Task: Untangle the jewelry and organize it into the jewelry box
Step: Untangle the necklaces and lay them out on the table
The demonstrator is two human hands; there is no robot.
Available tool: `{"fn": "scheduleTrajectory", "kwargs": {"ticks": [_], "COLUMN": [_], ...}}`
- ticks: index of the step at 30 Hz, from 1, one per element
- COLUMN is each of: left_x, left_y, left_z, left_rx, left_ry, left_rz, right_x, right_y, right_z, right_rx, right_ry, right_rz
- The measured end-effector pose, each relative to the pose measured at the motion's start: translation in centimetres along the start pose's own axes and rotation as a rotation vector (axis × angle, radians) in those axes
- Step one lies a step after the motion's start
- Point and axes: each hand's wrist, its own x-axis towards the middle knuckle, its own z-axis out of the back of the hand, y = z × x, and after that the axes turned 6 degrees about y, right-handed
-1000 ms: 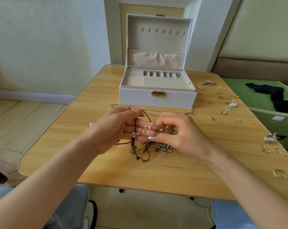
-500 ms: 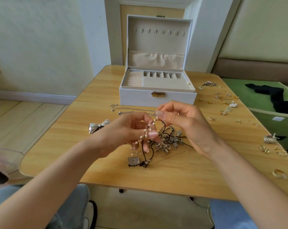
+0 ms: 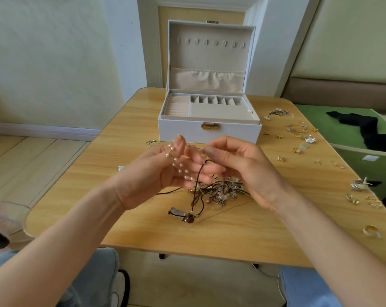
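A tangle of jewelry (image 3: 221,192) lies on the wooden table (image 3: 125,138) in front of the open white jewelry box (image 3: 209,129). My left hand (image 3: 152,176) is raised above the pile, palm up, and pinches a pearl strand (image 3: 178,165) that runs across its fingers. My right hand (image 3: 245,169) faces it and pinches the other end of the strand near the fingertips. A dark cord (image 3: 197,191) with a brown pendant (image 3: 188,219) hangs from between the hands down to the table.
Loose earrings and charms (image 3: 300,136) are scattered over the table's right side, with silver pieces (image 3: 359,185) and a gold ring (image 3: 370,230) near the right edge. A thin chain (image 3: 152,142) lies left of the box. A green seat (image 3: 365,134) stands to the right.
Both hands have risen above the pile, and the pearl strand has come up with them, stretched between the fingers. The dark cord now dangles from the hands.
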Motion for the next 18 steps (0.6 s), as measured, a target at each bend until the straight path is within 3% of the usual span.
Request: {"fn": "scheduleTrajectory", "kwargs": {"ticks": [5, 8, 11, 14, 18], "left_x": [0.1, 0.1, 0.1, 0.2, 0.2], "left_y": [-0.5, -0.5, -0.4, -0.4, -0.6], "left_z": [-0.1, -0.2, -0.3, -0.2, 0.3], "left_rx": [0.157, 0.402, 0.550, 0.529, 0.266], "left_ry": [-0.166, -0.310, -0.303, -0.328, -0.429], "left_rz": [-0.016, -0.058, -0.103, -0.119, -0.135], "right_x": [-0.3, -1.0, -1.2, -1.2, -1.3], "right_y": [-0.5, -0.8, -1.7, -1.6, 0.0], "right_z": [-0.1, -1.1, -2.4, -2.1, 0.2], "right_rx": [-0.176, -0.321, -0.450, -0.270, 0.118], "right_ry": [-0.150, -0.095, -0.066, -0.011, 0.020], "right_rz": [0.111, 0.070, 0.010, -0.018, 0.007]}}
